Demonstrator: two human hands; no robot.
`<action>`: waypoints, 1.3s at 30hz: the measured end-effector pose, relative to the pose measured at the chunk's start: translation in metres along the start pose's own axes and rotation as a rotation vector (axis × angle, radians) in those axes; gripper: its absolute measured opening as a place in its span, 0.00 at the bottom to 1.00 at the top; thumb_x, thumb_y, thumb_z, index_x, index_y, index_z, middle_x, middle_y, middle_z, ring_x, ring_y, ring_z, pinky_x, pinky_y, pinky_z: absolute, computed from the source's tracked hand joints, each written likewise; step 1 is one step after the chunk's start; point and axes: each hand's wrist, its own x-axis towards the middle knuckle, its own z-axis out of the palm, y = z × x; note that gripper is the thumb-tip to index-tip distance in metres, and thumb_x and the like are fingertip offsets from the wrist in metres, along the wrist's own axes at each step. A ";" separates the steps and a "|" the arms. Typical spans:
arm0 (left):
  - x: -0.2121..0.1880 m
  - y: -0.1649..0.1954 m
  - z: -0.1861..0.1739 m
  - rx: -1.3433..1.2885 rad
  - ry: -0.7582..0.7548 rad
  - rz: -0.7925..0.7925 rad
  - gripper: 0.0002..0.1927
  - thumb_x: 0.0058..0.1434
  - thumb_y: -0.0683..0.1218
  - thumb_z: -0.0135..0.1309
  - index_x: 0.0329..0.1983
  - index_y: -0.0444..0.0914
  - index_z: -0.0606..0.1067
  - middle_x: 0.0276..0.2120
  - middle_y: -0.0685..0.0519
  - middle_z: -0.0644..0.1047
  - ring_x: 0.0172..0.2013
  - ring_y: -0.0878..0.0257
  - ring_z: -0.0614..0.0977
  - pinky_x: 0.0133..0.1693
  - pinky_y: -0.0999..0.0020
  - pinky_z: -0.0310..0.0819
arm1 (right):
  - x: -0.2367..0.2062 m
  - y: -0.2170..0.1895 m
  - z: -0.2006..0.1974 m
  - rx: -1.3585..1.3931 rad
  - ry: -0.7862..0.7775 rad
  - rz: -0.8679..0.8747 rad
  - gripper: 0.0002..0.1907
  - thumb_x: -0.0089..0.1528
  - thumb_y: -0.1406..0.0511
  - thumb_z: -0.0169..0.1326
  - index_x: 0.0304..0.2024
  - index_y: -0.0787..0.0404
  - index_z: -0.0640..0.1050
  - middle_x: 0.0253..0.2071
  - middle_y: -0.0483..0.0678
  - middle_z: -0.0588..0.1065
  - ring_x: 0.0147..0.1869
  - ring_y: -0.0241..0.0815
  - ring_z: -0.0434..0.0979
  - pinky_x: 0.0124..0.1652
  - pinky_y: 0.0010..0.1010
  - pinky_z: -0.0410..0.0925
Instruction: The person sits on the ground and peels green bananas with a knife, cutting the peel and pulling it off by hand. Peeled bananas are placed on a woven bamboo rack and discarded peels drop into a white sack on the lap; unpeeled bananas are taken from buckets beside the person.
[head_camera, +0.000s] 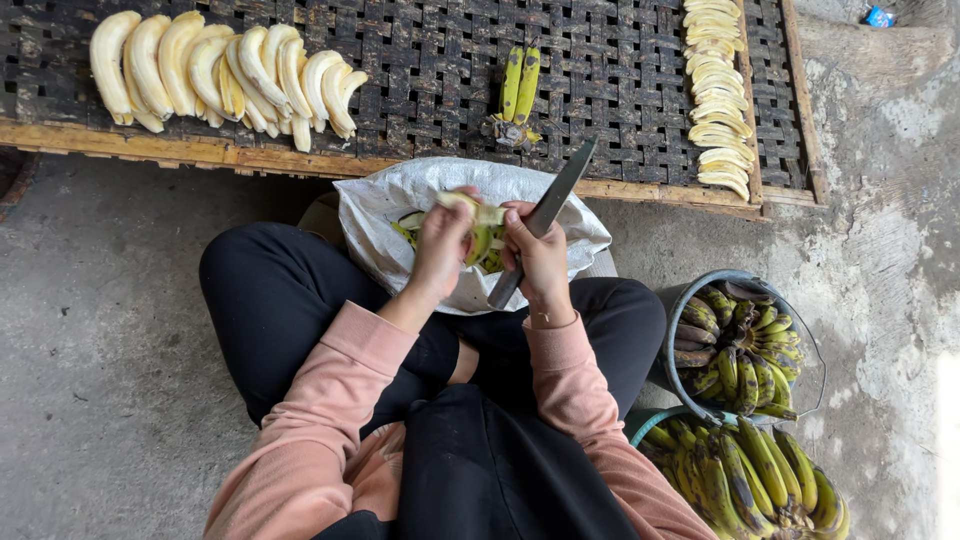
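From the head view we see our left hand (440, 245) and right hand (540, 262) close together over a white sack (400, 195), both pinching a half-peeled banana (478, 215); the right also grips a knife (545, 212), blade slanting up past the rack (440, 60) edge. Bare concrete lies open at left; at right, buckets (672, 345) of green bananas (740, 350) crowd our knee. Peeled bananas (220, 70) sit on the rack. The lower bucket is cut off; the fingertips are hidden
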 end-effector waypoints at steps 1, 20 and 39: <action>0.006 0.007 -0.005 -0.163 0.026 0.019 0.17 0.72 0.51 0.51 0.57 0.37 0.73 0.50 0.49 0.76 0.50 0.61 0.79 0.52 0.65 0.78 | -0.001 -0.001 -0.002 -0.008 0.013 -0.008 0.07 0.68 0.68 0.55 0.48 0.66 0.78 0.23 0.37 0.65 0.22 0.26 0.61 0.21 0.22 0.59; 0.001 0.017 -0.002 -0.034 -0.115 -0.051 0.21 0.70 0.46 0.54 0.64 0.36 0.72 0.52 0.53 0.79 0.47 0.66 0.81 0.51 0.66 0.80 | -0.013 -0.008 0.006 -0.545 -0.083 -0.239 0.11 0.69 0.71 0.56 0.52 0.69 0.79 0.33 0.41 0.76 0.30 0.23 0.66 0.30 0.18 0.60; 0.008 0.002 -0.010 0.180 -0.096 0.051 0.08 0.66 0.42 0.59 0.48 0.36 0.79 0.41 0.54 0.83 0.41 0.67 0.82 0.44 0.71 0.81 | -0.013 -0.020 -0.015 -0.585 -0.261 -0.371 0.21 0.64 0.70 0.61 0.58 0.68 0.73 0.42 0.41 0.77 0.40 0.26 0.75 0.38 0.22 0.70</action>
